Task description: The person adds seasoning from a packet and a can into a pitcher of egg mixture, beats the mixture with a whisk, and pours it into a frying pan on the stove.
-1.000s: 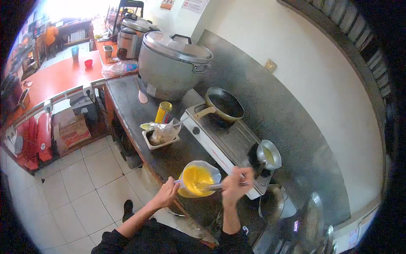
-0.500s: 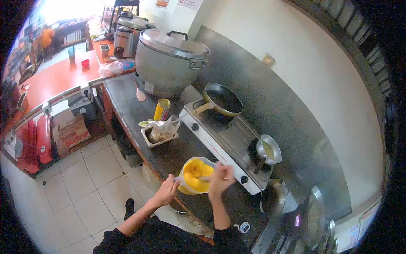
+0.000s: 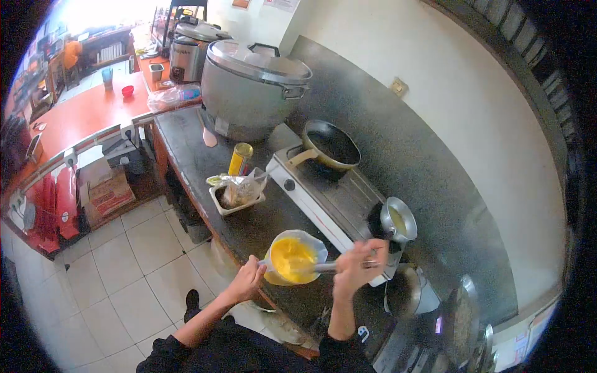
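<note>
A translucent plastic jug [image 3: 319, 247] with yellow, egg-like liquid [image 3: 291, 258] stands near the counter's front edge, tipped slightly. My left hand [image 3: 247, 278] is closed round the handle on its left side. My right hand [image 3: 359, 268], blurred by motion, grips a long metal stirring utensil [image 3: 325, 268]. The far end of that utensil dips into the yellow liquid, so its shape is hidden. Beyond the jug, a small rectangular container [image 3: 239, 206] holds a plastic bag, and a yellow can [image 3: 239, 160] stands behind it.
A two-burner gas stove [image 3: 317, 217] carries a frying pan [image 3: 333, 146] and a small saucepan [image 3: 398, 219]. A large rice cooker [image 3: 255, 93] stands at the back, near a pink spatula [image 3: 209, 137]. More pans [image 3: 463, 317] are at the right.
My right hand has moved right and up, away from the jug, drawing the utensil across the liquid so more of it shows. My left hand keeps its hold on the handle.
</note>
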`<move>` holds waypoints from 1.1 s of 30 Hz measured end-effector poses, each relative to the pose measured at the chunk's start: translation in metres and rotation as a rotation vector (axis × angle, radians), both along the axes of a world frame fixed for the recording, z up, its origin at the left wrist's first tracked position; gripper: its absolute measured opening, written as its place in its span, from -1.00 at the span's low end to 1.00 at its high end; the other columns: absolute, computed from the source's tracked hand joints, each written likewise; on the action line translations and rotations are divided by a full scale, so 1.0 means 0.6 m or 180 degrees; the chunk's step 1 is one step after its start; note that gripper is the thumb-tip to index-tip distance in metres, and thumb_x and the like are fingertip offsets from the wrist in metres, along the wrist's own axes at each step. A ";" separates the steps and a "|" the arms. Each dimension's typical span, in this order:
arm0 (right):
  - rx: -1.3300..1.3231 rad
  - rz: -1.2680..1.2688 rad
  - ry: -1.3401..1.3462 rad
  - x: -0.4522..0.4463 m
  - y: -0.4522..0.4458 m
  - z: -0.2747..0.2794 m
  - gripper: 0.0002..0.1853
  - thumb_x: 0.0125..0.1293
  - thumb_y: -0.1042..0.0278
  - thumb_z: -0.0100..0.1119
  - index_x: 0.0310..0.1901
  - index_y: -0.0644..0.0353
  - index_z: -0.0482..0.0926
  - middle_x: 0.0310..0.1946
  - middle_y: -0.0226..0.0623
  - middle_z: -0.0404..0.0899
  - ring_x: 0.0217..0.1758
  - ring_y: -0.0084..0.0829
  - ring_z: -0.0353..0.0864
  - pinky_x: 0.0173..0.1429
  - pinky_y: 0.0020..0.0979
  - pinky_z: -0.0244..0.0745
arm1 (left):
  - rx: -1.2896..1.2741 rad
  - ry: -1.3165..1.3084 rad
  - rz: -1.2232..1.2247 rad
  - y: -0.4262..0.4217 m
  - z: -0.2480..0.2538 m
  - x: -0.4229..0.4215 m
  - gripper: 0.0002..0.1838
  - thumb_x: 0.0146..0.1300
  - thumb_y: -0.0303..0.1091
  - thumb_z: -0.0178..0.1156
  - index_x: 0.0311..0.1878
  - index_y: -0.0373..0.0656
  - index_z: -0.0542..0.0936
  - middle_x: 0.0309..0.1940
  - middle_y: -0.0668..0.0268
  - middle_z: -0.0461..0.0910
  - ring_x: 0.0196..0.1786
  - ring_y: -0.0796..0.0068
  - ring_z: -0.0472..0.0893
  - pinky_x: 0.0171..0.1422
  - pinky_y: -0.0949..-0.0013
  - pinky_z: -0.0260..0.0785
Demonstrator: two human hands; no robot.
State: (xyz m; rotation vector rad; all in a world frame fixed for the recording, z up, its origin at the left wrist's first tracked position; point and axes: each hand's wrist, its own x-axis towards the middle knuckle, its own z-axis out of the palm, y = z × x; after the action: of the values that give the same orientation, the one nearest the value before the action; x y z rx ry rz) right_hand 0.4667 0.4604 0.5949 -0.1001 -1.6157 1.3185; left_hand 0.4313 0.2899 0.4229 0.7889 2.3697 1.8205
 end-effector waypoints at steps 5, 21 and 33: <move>0.0629 -0.0358 -0.0178 -0.025 0.032 -0.149 -0.78 0.21 0.50 0.13 -0.37 0.12 0.23 -0.65 -0.52 0.26 -0.75 -0.78 0.19 -0.75 -0.66 0.10 | -0.0080 -0.0269 0.0022 -0.002 0.021 0.007 -0.56 0.41 -0.03 -0.24 -0.20 -0.33 0.20 -0.37 -0.15 0.33 -0.24 -0.26 0.38 -0.18 -0.04 0.22; -0.0361 -0.0577 0.0618 -0.017 0.009 -0.050 -0.71 0.17 0.49 0.23 -0.44 0.10 0.24 -0.64 -0.54 0.22 -0.76 -0.74 0.18 -0.69 -0.66 0.07 | -0.0194 -0.0237 0.0094 -0.004 0.022 0.010 -0.53 0.40 0.01 -0.26 -0.19 -0.34 0.22 -0.36 -0.15 0.35 -0.23 -0.23 0.40 -0.16 -0.04 0.21; 0.0725 -0.0430 -0.0320 -0.007 -0.017 -0.062 -0.75 0.15 0.54 0.20 -0.31 0.12 0.27 -0.70 -0.55 0.25 -0.74 -0.76 0.18 -0.74 -0.62 0.07 | -0.0236 -0.0229 -0.0094 -0.005 0.016 0.008 -0.52 0.41 0.01 -0.30 -0.20 -0.34 0.19 -0.37 -0.19 0.34 -0.22 -0.28 0.38 -0.17 -0.04 0.22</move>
State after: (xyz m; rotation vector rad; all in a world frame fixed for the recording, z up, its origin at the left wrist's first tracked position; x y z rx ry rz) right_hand 0.4624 0.4504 0.5576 -0.1360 -1.8010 1.0337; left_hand 0.4360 0.2866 0.4327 0.7337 2.3527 1.7093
